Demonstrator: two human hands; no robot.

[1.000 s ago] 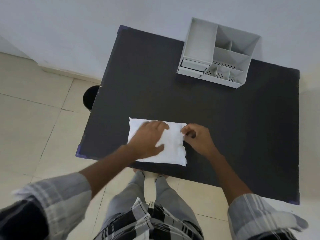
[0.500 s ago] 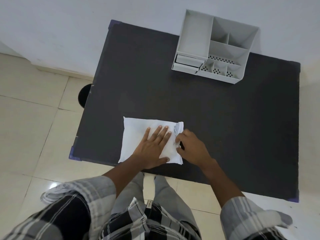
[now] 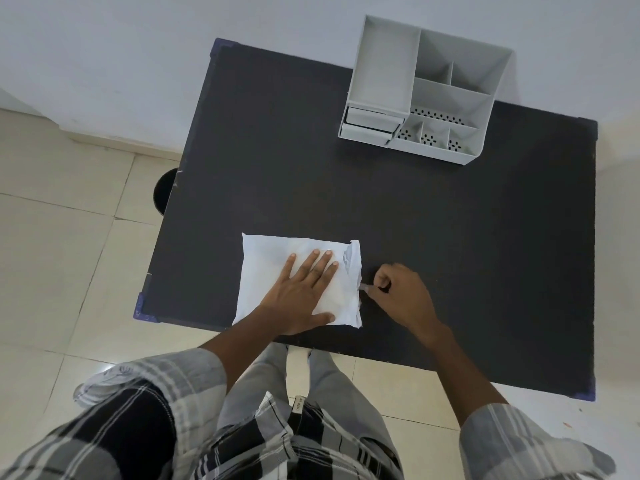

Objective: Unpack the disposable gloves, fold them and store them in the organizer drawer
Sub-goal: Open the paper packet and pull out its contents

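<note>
A white plastic packet of gloves (image 3: pixel 270 268) lies flat near the front edge of the dark table (image 3: pixel 415 216). My left hand (image 3: pixel 301 292) presses flat on the packet, fingers spread. My right hand (image 3: pixel 398 292) is just right of the packet's torn right end, its fingertips pinched on a thin clear bit of glove coming out of the opening. The grey organizer (image 3: pixel 426 91) stands at the table's far edge, its two small drawers (image 3: pixel 370 124) closed at its front left.
The table's far edge meets a white wall. A dark round bin (image 3: pixel 162 192) stands on the tiled floor at the table's left side. My legs are below the front edge.
My left hand has flattened onto the packet. My right hand has drawn a short way to the right from the packet's end, pinching a bit of glove.
</note>
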